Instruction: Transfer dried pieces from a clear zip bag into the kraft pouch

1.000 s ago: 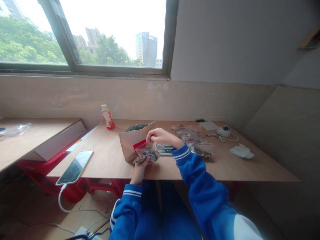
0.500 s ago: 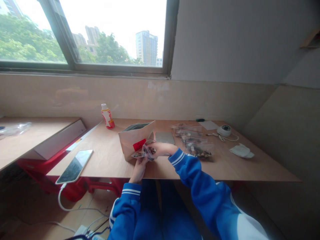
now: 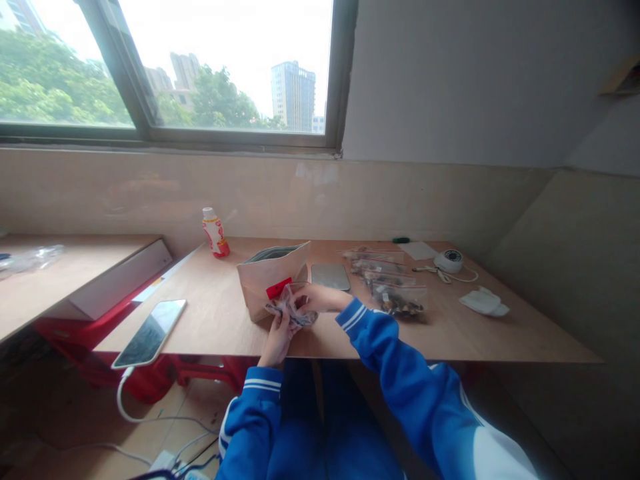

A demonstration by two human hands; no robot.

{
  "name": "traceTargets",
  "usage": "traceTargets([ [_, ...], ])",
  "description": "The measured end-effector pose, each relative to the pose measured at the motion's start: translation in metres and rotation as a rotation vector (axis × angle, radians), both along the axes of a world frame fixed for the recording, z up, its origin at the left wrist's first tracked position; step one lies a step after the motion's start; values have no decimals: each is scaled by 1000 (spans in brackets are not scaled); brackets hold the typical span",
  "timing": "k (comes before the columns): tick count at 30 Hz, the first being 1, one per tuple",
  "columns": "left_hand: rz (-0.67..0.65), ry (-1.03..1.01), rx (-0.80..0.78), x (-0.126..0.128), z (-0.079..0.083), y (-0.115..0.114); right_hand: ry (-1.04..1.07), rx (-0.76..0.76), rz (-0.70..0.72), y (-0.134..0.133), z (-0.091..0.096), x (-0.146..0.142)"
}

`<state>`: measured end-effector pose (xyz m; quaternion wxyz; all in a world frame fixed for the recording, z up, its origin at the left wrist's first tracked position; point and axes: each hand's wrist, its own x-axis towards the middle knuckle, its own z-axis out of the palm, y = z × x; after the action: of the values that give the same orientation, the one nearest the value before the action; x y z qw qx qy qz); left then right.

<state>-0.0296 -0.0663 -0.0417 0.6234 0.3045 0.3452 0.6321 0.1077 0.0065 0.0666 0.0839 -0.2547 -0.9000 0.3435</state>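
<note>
**Hands:** L hand [image 3: 278, 339] partly closed, fingers curled up round lower edge of clear zip bag [image 3: 291, 308], firm grasp. R hand [image 3: 321, 299] also partly closed, reaching across from the right, fingers bent over upper side of same bag. Not released; both hands on it. Exact finger placement hidden by the crumpled plastic.

**Item:** zip bag crumpled, dark bits inside, can't ID them. Held btwn both hands, low over near edge of wooden table [image 3: 450, 340], just in front of lower R corner of upright brown paper bag [image 3: 263, 287]. Contact w/ paper bag: can't tell. Red label [image 3: 279, 288] on paper bag sits just above the held bag.

**Nearby:** flat silver tablet [image 3: 329, 276] lies just beyond R hand. Group of filled zip bags [image 3: 390, 283] to its right, w/ dark bits inside, overlapping each other.

**Rest of table:** bottle w/ red label [image 3: 215, 233] at back by wall. Phone [image 3: 149, 333] at L edge, white cable attached. Round white device [image 3: 449, 261] w/ cord at back R. Crumpled white cloth [image 3: 483, 302] at R. Both forearms in blue sleeves [image 3: 373, 337] w/ white stripes at cuffs.
</note>
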Motion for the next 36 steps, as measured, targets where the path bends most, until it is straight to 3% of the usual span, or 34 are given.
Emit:
traceTargets([
  [8,-32,13,8,3,8,-3,-52,-131,50,7,-5,9],
  [13,-5,55,-25,2,4,-3,-184,67,-35,-3,-9,-3],
  [17,17,63,-15,3,3,-3,-218,132,-43,-4,-9,-10],
  [24,-11,10,-39,1,2,-2,16,120,-86,-4,0,0],
  [30,0,-62,-21,1,2,-2,101,100,-231,-5,15,5],
  [36,12,-76,-24,2,7,-4,431,71,-232,0,36,16],
])
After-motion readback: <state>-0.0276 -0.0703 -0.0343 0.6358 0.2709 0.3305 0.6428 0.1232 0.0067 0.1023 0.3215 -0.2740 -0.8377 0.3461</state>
